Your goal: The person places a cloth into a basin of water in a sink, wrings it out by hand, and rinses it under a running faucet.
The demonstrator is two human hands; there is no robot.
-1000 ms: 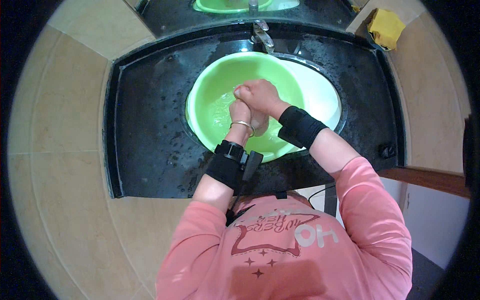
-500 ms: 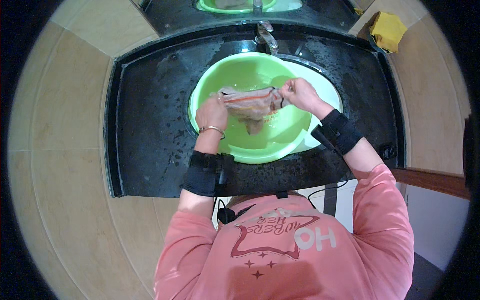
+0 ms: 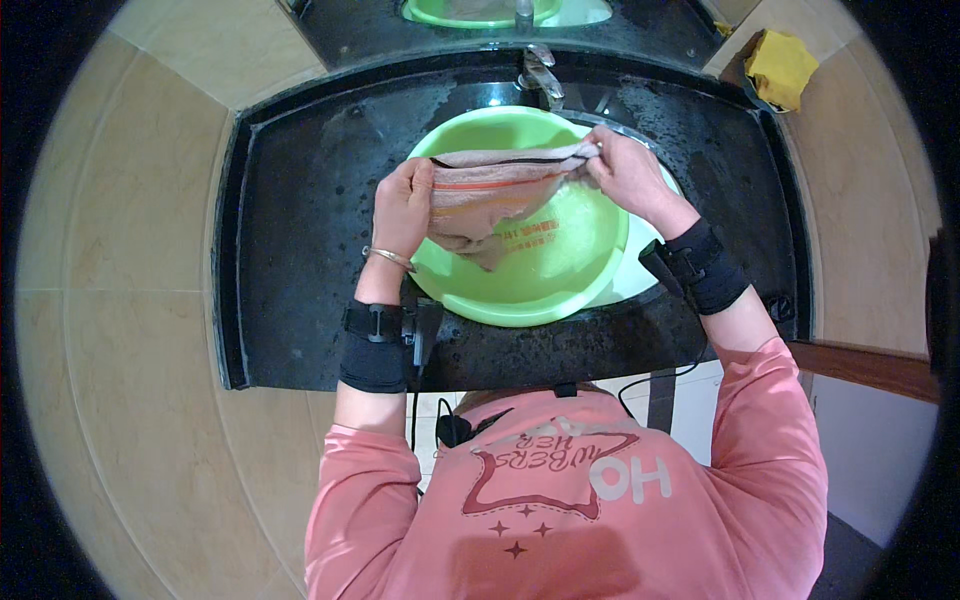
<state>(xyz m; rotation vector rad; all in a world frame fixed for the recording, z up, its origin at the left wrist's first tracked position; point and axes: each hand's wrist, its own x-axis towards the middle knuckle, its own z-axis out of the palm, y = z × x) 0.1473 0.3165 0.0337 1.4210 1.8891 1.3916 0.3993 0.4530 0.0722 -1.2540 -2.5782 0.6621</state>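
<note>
A wet beige towel (image 3: 490, 195) with dark, red and yellow stripes is stretched between my hands over a green basin (image 3: 550, 290). Closed around its left edge is my left hand (image 3: 404, 210), at the basin's left rim. My right hand (image 3: 630, 175) pinches the gathered right corner above the far right side of the basin. The towel's loose lower part hangs down toward the basin's inside. Shallow water seems to lie in the bottom, where red printing shows.
The basin rests in a white sink (image 3: 640, 270) set in a wet black counter (image 3: 310, 230). Behind stands a chrome faucet (image 3: 541, 75), with a mirror (image 3: 640, 30) beyond. A yellow cloth (image 3: 780, 68) sits at the back right corner.
My hands have moved apart, the left one leftward and the right one up and rightward. The bunched towel is now spread wider and pulled taut along its top edge.
</note>
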